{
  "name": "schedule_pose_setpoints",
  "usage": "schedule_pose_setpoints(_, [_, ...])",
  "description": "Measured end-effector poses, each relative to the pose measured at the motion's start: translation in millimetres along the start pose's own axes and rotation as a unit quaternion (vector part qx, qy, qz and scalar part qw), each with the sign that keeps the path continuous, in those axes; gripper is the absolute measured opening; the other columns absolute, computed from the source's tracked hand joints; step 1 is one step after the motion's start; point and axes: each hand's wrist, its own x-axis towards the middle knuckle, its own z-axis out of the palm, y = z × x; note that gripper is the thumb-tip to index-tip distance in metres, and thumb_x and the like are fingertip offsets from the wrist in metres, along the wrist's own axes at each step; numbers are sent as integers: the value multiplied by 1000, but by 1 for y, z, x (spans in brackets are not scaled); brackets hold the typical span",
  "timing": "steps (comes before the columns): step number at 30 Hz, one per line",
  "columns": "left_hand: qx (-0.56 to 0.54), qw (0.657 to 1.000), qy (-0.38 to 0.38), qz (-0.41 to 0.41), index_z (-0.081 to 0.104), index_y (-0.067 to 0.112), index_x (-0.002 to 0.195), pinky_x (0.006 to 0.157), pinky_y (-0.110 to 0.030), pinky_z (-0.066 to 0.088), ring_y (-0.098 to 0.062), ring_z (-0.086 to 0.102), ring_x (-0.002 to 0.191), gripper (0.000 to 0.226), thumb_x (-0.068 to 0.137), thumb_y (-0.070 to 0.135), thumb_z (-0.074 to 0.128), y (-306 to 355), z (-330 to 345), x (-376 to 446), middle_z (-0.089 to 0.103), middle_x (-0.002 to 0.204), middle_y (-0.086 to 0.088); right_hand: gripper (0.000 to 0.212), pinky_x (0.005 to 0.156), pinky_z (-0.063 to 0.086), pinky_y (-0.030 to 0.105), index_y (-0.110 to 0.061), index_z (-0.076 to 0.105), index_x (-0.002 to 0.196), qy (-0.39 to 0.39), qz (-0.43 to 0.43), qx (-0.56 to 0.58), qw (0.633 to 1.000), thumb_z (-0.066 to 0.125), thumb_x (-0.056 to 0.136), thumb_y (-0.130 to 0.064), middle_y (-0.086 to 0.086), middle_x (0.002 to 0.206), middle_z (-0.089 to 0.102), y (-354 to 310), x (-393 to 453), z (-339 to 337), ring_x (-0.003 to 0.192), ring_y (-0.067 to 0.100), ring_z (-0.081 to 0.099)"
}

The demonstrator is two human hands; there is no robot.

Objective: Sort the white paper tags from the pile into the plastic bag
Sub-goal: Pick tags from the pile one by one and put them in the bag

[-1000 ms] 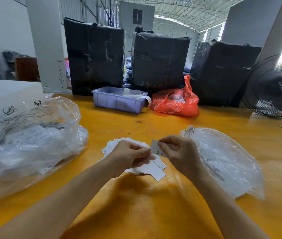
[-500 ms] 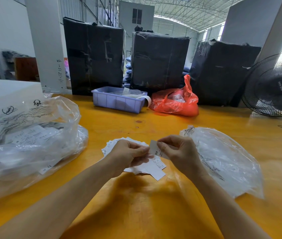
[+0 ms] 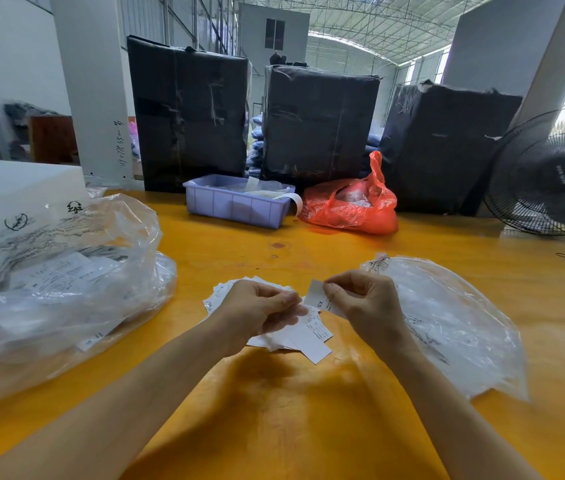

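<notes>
A loose pile of white paper tags (image 3: pixel 310 341) lies on the yellow table in front of me. My right hand (image 3: pixel 364 304) pinches one white tag (image 3: pixel 317 296) marked XS just above the pile. My left hand (image 3: pixel 257 311) hovers over the pile with fingers curled toward that tag; whether it holds a tag is hidden. A flat clear plastic bag (image 3: pixel 447 323) lies on the table right of my right hand. A larger clear bag (image 3: pixel 59 278) holding printed tags sits at the left.
A lilac plastic bin (image 3: pixel 236 206) and a red plastic bag (image 3: pixel 353 206) stand at the table's far side before three black wrapped bales (image 3: pixel 319 123). A black fan (image 3: pixel 551 174) stands at the far right. Bare yellow tabletop (image 3: pixel 291 420) lies near me.
The tag in my right hand has shifted slightly up and right, away from my left fingers. Both hands otherwise stay over the pile.
</notes>
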Motion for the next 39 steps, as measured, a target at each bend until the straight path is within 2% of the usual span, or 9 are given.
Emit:
schedule_pose_setpoints(9, [5,1000,-8,-1,71,6,82,54,-15,52,-7,67,58,12,87,14,64,0,2,-1,75,77,-7,11,53,44,11,-12,73,76,-32,28,34,999,69,81,-3,-5,66,68,-2,-2,3,56,-3,60])
schedule_pose_setpoints(13, [10,1000,4,-4,72,9,79,53,-17,52,-9,68,60,10,85,14,66,0,3,-1,74,72,-8,7,59,49,18,-13,74,80,-53,37,1,998,69,82,-8,0,73,71,-2,-3,4,65,6,65])
schedule_pose_setpoints(19, [28,999,15,-11,71,6,78,53,-18,54,-11,68,59,14,85,17,66,-3,4,-1,71,71,-9,9,58,45,23,-8,75,89,-144,61,-14,988,67,86,-13,12,80,71,-7,-7,3,67,12,60])
schedule_pose_setpoints(22, [37,999,18,-12,71,5,80,53,-18,54,-12,68,60,17,87,20,65,-3,4,-1,70,74,-11,11,52,43,18,-8,74,91,-151,76,-6,986,65,88,-11,14,79,67,-8,-7,2,59,7,54])
schedule_pose_setpoints(26, [60,998,-6,-16,71,1,88,52,-19,52,-14,69,62,21,86,22,65,-2,5,-3,70,77,-13,14,42,39,16,3,72,94,-168,104,66,978,69,81,-2,9,64,58,-7,-6,0,41,4,44])
schedule_pose_setpoints(29, [75,997,-17,-19,72,1,90,52,-19,50,-15,69,66,24,84,23,66,-2,6,-4,71,78,-14,18,44,41,17,4,70,92,-148,110,77,980,75,76,-3,4,63,61,-5,-5,0,44,3,50])
schedule_pose_setpoints(34, [16,1000,13,-5,72,6,77,50,-18,52,-14,69,59,14,84,17,66,-1,4,-2,72,67,-8,23,66,54,23,-10,65,95,-120,132,138,974,75,75,-4,7,79,68,1,-1,-1,70,13,66])
schedule_pose_setpoints(36, [16,1000,20,-3,72,8,74,50,-18,52,-12,68,58,18,86,19,65,-1,3,-1,71,66,-8,21,64,53,22,-13,66,92,-114,129,141,975,74,76,-1,6,78,68,1,0,-1,71,14,65])
schedule_pose_setpoints(39, [4,1000,16,-8,71,6,77,49,-18,51,-11,68,58,21,88,20,62,-1,2,-1,73,72,-8,18,57,50,16,-15,67,87,-54,111,127,984,71,79,0,6,79,67,0,1,-1,70,11,64])
